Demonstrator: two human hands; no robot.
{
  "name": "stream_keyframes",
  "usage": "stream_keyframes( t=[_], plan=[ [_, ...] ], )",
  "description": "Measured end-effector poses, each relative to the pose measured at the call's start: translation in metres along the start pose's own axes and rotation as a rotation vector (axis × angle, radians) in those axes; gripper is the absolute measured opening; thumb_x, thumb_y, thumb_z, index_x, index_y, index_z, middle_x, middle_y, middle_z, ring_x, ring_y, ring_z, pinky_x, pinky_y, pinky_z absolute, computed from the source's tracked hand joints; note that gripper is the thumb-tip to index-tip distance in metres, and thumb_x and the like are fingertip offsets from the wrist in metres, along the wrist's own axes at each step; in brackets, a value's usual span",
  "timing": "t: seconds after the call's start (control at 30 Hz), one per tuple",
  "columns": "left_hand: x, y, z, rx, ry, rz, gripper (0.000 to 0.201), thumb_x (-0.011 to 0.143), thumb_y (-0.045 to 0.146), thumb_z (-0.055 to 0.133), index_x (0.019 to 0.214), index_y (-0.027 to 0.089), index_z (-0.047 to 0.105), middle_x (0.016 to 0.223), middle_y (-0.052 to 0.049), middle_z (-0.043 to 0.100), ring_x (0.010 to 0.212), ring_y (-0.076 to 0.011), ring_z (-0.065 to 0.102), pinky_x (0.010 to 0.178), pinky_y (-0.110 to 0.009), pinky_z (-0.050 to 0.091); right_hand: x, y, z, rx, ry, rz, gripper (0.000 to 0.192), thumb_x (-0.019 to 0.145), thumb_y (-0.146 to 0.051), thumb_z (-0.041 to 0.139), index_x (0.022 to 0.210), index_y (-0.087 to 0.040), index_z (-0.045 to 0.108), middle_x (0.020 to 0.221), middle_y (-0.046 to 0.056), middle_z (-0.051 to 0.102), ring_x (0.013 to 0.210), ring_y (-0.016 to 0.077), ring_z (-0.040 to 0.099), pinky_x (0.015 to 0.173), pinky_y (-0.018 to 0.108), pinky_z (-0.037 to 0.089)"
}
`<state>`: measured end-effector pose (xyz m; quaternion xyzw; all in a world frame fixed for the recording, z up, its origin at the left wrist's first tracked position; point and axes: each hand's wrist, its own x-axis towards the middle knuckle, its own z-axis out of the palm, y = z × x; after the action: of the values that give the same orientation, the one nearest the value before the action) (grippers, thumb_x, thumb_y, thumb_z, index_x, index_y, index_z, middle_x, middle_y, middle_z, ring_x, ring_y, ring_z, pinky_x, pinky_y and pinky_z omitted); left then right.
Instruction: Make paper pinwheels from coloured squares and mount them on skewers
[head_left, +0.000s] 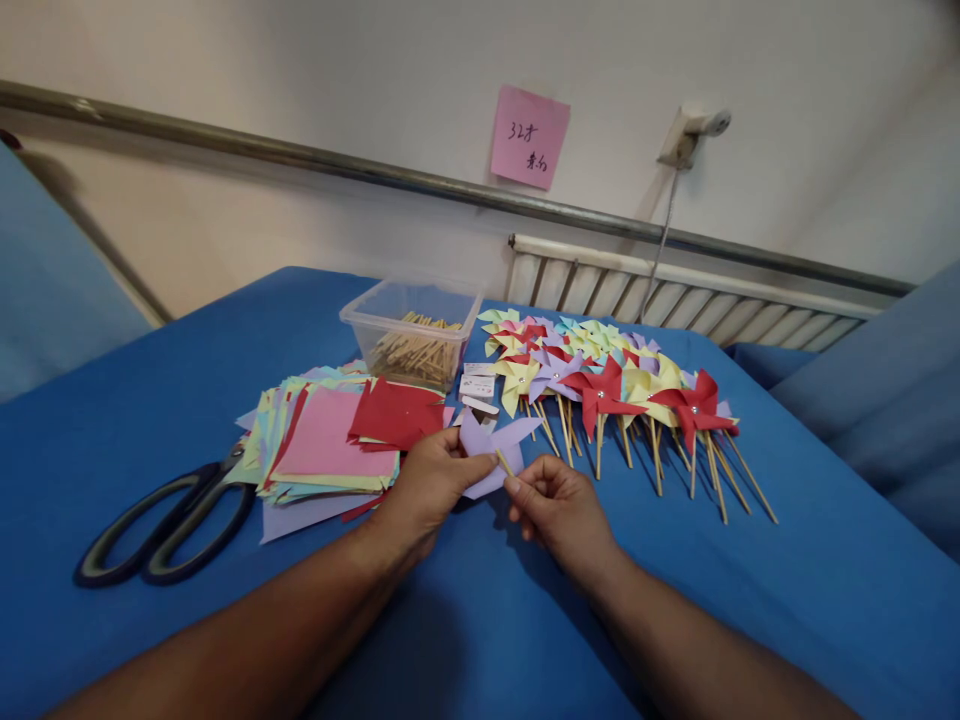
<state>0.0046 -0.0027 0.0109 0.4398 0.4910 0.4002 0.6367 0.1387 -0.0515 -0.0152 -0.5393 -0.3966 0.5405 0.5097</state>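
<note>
My left hand pinches a lavender paper pinwheel just above the blue cloth. My right hand is beside it, its fingertips closed on a thin wooden stick whose tip lies against the back of the pinwheel. Directly behind my left hand lies a stack of coloured paper squares, pink and red on top.
Black-handled scissors lie at the left. A clear plastic box holds several wooden sticks. A row of finished pinwheels on sticks lies to the right. Small white packets sit by the box. A pink note hangs on the wall.
</note>
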Motion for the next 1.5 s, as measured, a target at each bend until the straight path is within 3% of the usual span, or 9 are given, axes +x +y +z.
stream_keyframes(
  t=[0.37,0.6,0.9,1.5],
  plan=[
    [0.0,-0.001,0.0,0.006,-0.003,-0.002,0.03,0.057,0.022,0.076,0.084,0.011,0.067,0.07,-0.003,0.07,0.06,-0.0146,0.059,0.058,-0.026,0.044,0.001,0.004,0.0,0.017,-0.014,-0.025,0.042,0.068,-0.055,0.069,0.064,-0.019,0.048,0.048,-0.004,0.059,0.031,0.004,0.041,0.031,0.015,0.023],
    [-0.003,0.0,0.001,0.016,-0.009,-0.001,0.028,0.06,0.022,0.075,0.084,0.011,0.066,0.071,-0.004,0.07,0.061,-0.0152,0.06,0.058,-0.026,0.044,0.002,0.008,-0.002,-0.007,-0.057,-0.015,0.042,0.076,-0.057,0.06,0.063,-0.019,0.048,0.037,-0.009,0.048,0.028,0.0032,0.032,0.03,0.016,0.019],
    [-0.005,0.0,0.002,0.013,-0.014,0.003,0.026,0.063,0.022,0.073,0.084,0.011,0.065,0.07,-0.005,0.069,0.061,-0.0149,0.06,0.059,-0.026,0.044,0.001,0.002,-0.001,-0.008,-0.065,0.033,0.039,0.073,-0.056,0.06,0.067,-0.019,0.05,0.048,-0.005,0.057,0.029,0.0045,0.038,0.029,0.017,0.022],
    [-0.004,-0.004,0.002,-0.083,-0.049,-0.023,0.028,0.061,0.021,0.075,0.086,0.012,0.066,0.075,-0.004,0.071,0.061,-0.0146,0.062,0.061,-0.026,0.045,0.0,-0.004,-0.002,-0.017,-0.11,0.088,0.042,0.074,-0.059,0.058,0.068,-0.019,0.049,0.045,-0.008,0.051,0.029,0.0041,0.034,0.03,0.017,0.021]
  ],
)
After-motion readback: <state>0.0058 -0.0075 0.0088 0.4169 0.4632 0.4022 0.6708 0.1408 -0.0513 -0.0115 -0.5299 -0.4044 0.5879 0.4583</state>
